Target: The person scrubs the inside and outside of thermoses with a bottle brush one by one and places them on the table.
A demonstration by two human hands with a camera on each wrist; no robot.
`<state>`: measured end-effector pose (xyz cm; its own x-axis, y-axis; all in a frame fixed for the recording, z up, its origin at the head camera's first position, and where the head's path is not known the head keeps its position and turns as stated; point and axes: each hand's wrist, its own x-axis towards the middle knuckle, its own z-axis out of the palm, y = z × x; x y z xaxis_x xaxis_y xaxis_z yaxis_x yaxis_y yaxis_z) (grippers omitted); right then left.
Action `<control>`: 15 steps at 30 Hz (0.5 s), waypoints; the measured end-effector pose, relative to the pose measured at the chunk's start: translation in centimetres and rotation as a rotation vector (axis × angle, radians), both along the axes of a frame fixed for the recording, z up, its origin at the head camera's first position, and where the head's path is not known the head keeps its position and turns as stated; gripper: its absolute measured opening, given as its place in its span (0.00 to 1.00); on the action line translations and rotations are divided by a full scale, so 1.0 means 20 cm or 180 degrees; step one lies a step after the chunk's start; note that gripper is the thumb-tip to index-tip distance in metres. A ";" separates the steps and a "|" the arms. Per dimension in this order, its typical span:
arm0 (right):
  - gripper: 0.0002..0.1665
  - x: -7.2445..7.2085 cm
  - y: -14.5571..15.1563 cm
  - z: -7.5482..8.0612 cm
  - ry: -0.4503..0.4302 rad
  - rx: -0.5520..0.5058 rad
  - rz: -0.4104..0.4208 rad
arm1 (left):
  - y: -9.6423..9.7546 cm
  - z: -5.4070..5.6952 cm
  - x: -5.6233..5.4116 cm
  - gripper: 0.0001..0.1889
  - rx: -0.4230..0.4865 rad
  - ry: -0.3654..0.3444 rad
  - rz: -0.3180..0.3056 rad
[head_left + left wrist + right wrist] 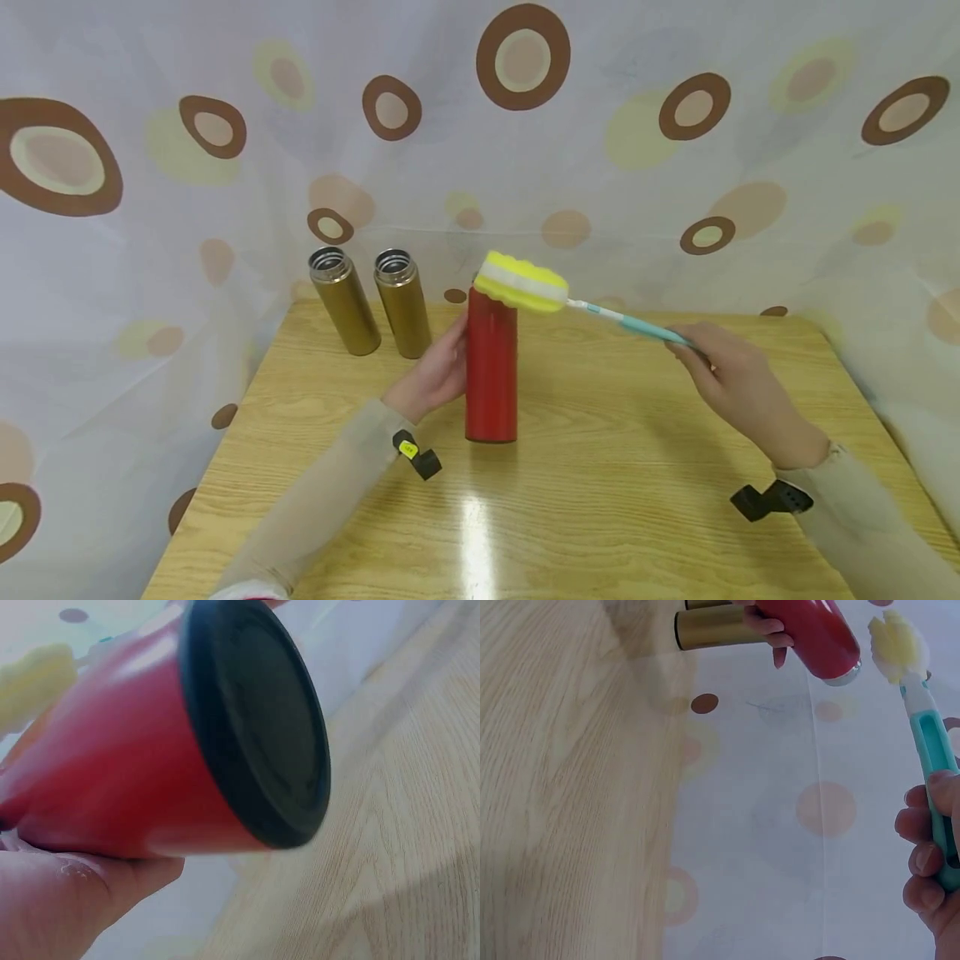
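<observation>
My left hand [442, 371] grips a red bottle [492, 375] from its left side and holds it off the table. Its dark base [270, 720] faces the left wrist camera, and fingers wrap round its body in the right wrist view. With my right hand [731, 383] I hold a bottle brush by its teal handle [932, 742]. The brush's yellow and white sponge head [522, 283] is in front of the red bottle's top in the head view and hides most of it. In the right wrist view, the sponge appears beside the bottle's mouth, apart from it.
Two gold bottles without lids, one [345, 304] at the left and another [402, 304] beside it, stand upright at the back left of the wooden table [600, 508]. Behind the table hangs a pale curtain [450, 183] with brown and yellow spots.
</observation>
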<state>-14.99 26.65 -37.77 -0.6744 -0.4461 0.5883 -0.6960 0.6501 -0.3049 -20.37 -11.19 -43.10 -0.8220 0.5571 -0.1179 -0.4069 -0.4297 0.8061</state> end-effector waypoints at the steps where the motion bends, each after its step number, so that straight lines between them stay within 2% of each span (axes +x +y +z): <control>1: 0.16 0.00 0.00 0.00 -0.0002 0.0006 -0.0013 | 0.00 0.00 0.00 0.25 -0.0017 0.0018 -0.0017; 5: 0.08 -0.02 -0.02 0.01 -0.0008 0.0065 -0.0001 | 0.00 0.01 0.00 0.32 -0.0039 0.0089 -0.0087; 8: 0.10 -0.03 -0.03 0.02 0.0020 0.0084 0.0073 | 0.00 0.02 0.00 0.36 -0.0034 0.0109 -0.0075; 11: 0.12 -0.04 -0.02 0.01 0.0028 0.0085 0.0151 | -0.01 0.01 0.00 0.32 0.0021 0.0075 0.0085; 15: 0.09 -0.04 0.00 -0.01 -0.0003 0.0195 0.0291 | -0.01 0.01 0.00 0.26 0.0116 0.0036 0.0187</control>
